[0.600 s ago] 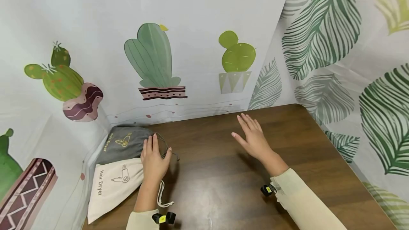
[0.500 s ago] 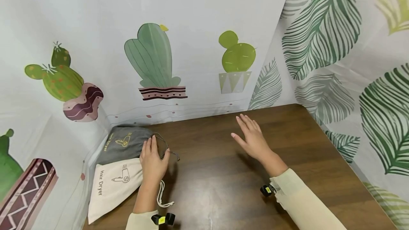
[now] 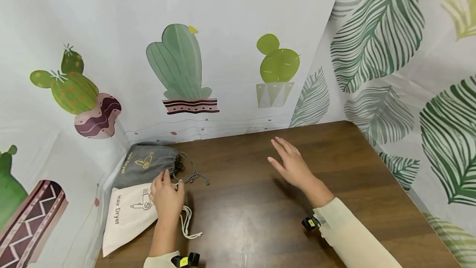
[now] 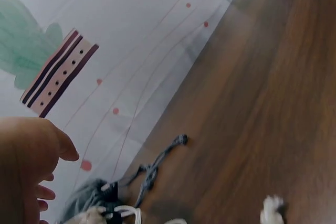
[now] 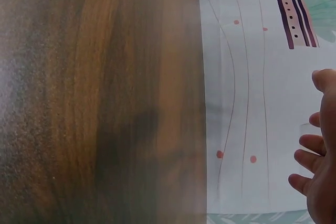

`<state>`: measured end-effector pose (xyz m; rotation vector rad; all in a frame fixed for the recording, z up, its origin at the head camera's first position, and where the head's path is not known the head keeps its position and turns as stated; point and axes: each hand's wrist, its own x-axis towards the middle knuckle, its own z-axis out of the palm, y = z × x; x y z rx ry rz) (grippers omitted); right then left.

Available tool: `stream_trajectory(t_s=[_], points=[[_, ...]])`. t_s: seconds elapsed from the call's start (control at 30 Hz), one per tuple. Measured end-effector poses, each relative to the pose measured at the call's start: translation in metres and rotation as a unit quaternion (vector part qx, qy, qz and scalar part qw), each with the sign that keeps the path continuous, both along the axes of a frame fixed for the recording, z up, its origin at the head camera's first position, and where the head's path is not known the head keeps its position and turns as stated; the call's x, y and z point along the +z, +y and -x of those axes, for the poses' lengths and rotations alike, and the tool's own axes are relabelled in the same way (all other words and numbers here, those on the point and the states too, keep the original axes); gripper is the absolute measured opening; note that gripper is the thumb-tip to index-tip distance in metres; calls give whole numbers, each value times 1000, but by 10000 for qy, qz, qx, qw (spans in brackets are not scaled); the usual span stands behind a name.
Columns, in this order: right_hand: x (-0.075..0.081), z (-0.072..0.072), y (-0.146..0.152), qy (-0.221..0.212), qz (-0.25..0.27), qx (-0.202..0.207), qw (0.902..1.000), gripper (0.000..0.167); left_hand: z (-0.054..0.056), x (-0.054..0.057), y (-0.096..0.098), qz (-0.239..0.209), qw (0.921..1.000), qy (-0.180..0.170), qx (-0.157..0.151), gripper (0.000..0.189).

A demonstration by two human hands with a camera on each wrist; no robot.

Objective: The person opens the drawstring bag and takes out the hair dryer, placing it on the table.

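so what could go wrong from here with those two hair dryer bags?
1. The left hand is over the corded end of the cream fabric bag, close to the dark grey fabric bag; a grab might catch both.
2. The loose cream cord and dark grey cord trail onto the brown wood-grain table; either could snag or tangle.
3. The cream bag's near corner lies by the table's left edge; a nudge might push it over.

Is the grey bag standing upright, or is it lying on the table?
Lying. The grey bag shows its printed side facing up, and its cord trails over the table.
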<state>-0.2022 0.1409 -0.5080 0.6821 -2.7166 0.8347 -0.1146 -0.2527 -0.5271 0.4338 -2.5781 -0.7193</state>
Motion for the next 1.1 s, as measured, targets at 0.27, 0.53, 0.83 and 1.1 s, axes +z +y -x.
stream_trajectory(t_s=[0.27, 0.53, 0.83, 1.1], points=[[-2, -4, -3, -12, -39, 69, 10000, 63, -10, -10, -14, 80, 9999, -99, 97, 59], [-10, -10, -10, -226, -65, 258, 9994, 63, -22, -17, -20, 94, 9975, -697, 96, 59], [-12, -12, -16, -141, 8, 332, 9993, 60, -29, -23, -16, 42, 9975, -685, 182, 59], [-17, -22, -21, -303, -77, 361, 9989, 59, -33, -30, -13, 103, 9972, -738, 113, 62]])
